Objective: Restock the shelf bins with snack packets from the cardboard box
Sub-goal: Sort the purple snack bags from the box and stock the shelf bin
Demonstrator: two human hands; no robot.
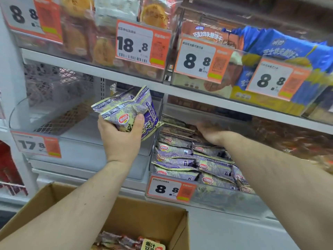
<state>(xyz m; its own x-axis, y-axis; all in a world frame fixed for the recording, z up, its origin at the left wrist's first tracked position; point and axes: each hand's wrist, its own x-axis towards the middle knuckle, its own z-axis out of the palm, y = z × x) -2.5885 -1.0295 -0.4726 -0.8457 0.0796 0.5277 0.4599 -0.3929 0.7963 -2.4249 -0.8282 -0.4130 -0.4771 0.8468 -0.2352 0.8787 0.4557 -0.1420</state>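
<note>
The left hand (119,136) grasps a bundle of purple packets (128,110), long axis tilted up toward the shelf above, just left of the bin (207,197) they belong in. The right hand (210,131), nearer, lies flat and released on the stacked packets (189,159) deep in that bin; its fingertips are blurred. The box (144,213) sits below, cut off by the frame.

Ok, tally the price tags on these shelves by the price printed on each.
8.8 tags: 4
18.8 tag: 1
17.8 tag: 1
Total: 6 price tags
</note>
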